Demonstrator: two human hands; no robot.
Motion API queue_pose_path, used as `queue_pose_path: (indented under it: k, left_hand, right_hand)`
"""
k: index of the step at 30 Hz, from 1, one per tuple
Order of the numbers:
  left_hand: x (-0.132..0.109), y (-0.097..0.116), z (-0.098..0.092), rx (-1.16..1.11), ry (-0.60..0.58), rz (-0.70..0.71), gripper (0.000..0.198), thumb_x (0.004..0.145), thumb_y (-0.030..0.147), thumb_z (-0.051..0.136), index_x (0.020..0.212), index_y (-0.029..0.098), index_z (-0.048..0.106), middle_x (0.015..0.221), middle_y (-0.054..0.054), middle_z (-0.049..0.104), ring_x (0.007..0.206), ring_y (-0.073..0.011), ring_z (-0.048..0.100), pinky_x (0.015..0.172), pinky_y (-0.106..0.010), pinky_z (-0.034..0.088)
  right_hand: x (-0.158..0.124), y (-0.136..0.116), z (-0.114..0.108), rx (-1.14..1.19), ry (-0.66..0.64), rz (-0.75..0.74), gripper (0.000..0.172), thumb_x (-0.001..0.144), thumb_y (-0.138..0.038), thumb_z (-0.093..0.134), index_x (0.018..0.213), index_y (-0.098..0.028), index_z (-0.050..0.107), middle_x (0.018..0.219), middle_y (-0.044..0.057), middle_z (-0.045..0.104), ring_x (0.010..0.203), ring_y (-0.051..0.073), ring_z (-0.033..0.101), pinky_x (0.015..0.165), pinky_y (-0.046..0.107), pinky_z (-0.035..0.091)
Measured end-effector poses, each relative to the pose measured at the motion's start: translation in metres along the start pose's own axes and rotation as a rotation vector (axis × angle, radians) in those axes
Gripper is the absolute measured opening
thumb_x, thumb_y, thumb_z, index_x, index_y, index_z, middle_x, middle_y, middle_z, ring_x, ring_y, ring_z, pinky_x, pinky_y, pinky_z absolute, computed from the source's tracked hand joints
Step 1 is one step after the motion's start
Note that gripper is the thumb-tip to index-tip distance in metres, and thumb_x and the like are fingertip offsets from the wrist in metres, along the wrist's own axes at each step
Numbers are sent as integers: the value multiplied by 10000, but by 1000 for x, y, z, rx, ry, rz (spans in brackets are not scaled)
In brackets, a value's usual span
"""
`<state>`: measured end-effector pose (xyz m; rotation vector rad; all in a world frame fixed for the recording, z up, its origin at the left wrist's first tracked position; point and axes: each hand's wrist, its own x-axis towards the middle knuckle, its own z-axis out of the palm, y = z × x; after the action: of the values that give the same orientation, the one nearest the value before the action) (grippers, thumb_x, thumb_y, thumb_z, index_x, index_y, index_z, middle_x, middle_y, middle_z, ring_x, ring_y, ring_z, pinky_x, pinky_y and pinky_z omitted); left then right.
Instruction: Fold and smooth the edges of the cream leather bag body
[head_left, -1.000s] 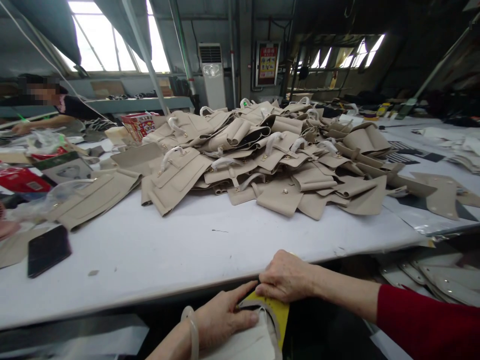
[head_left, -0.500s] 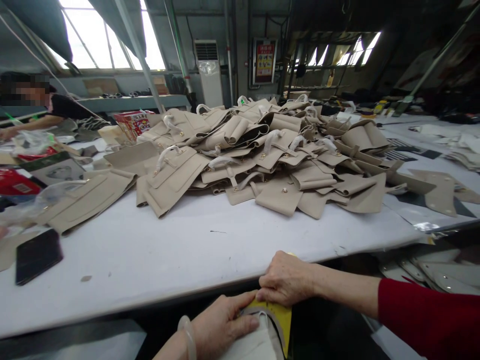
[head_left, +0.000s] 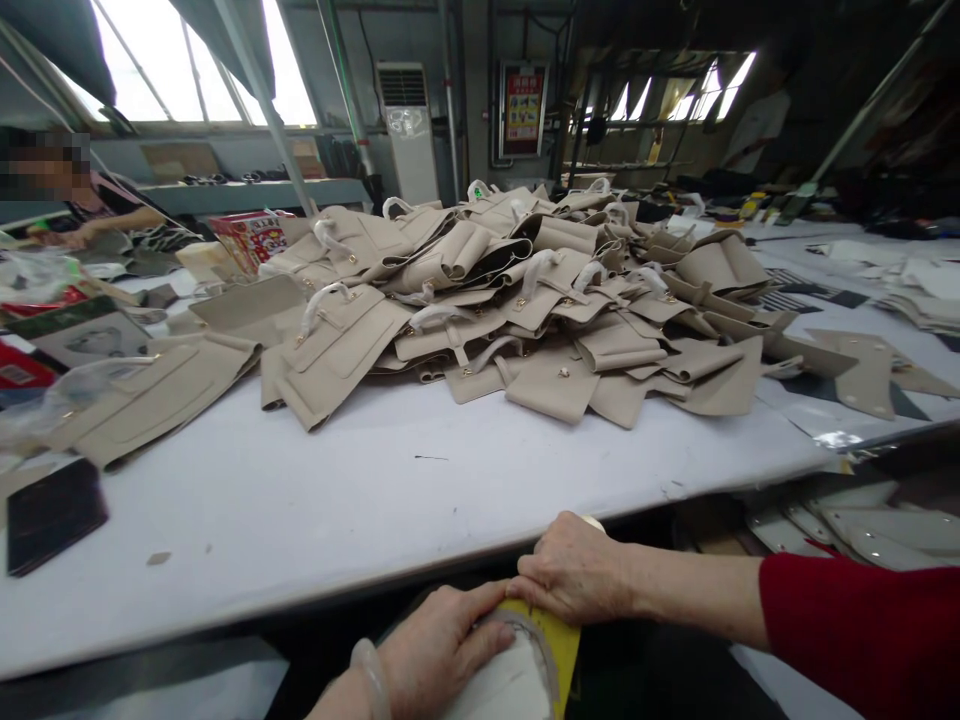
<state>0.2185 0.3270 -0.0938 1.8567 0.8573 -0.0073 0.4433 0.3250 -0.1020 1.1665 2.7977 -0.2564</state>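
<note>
At the bottom centre, my left hand (head_left: 442, 645), with a pale bangle (head_left: 369, 672) at the wrist, grips a white, cloth-like piece (head_left: 506, 685), thumb lying on top. Under and beside that piece is a flat yellow piece (head_left: 568, 640) with a grey curved band along its inner side. My right hand (head_left: 570, 570) is closed in a fist at the upper edge of the yellow piece, its thumb close to my left fingertips. A pale rounded end (head_left: 594, 523) sticks out behind the right knuckles; the rest of that object is hidden in the fist.
A big heap of beige bag parts (head_left: 555, 390) with wrapped handles covers the white table (head_left: 360, 500). A dark phone-like slab (head_left: 56, 515) lies at left. Pale panels (head_left: 877, 530) are stacked below the table at right. A co-worker (head_left: 112, 205) sits at far left.
The view has shifted slightly, so the table and heap sit further left. My hands keep nearly the same pose, with the white piece a little changed in shape. The co-worker's hands have moved.
</note>
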Motion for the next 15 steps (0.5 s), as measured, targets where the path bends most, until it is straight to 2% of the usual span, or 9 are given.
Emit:
queue_pose_path:
  k: [4,9,12,15]
  left_hand:
    - [2,-2,4,40,1,16,315,978,411,468,1242,363,632,1042,25,739,935,-215,672,787,-252,439]
    - [-1,-6,9,131,46,43,311,968,460,478,1193,354,664,1043,19,744,946,-224,675,803,-252,441]
    - [-5,-5,9,20,24,39,357,966,489,451,1138,306,704,1016,18,739,928,-218,651,788,-249,437]
    - [-5,-5,6,-110,-21,40,522,974,554,352,1028,219,748,960,-2,726,873,-203,612,770,-251,437]
  right_hand:
    - [-3,-9,2,32,-14,56,584,1044,-428,221,788,-183,684,663,96,719,562,258,681,475,304,267]
    - [-10,-32,9,55,9,203,616,1040,-450,190,812,-187,698,706,119,730,608,300,701,521,331,386]
    - [-14,-51,13,40,43,313,610,1037,-433,188,814,-194,703,714,118,733,625,314,708,545,349,422]
    - [-18,-65,15,38,75,376,593,1035,-419,204,793,-193,696,721,117,736,642,308,710,568,350,425]
